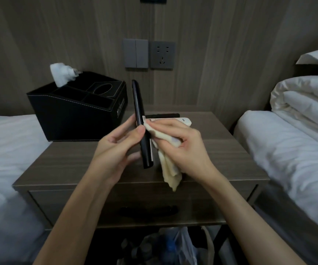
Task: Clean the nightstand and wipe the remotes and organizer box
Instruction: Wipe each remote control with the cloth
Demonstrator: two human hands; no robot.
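My left hand (119,148) grips a long black remote (138,108), held on edge above the wooden nightstand (68,165). My right hand (181,142) holds a pale yellow cloth (170,169) and presses it against the remote's right side. The cloth's loose end hangs down past the nightstand's front edge. A second black remote (163,115) and a white remote (185,121) lie flat on the nightstand behind my right hand, partly hidden. The black organizer box (74,119) stands at the back left corner, with a white tissue (61,74) sticking up from it.
White beds flank the nightstand: one at the left (5,150), one at the right (292,153) with a folded duvet (305,96). A switch and socket (148,53) sit on the wooden wall. Plastic bags (173,247) lie under the nightstand drawer.
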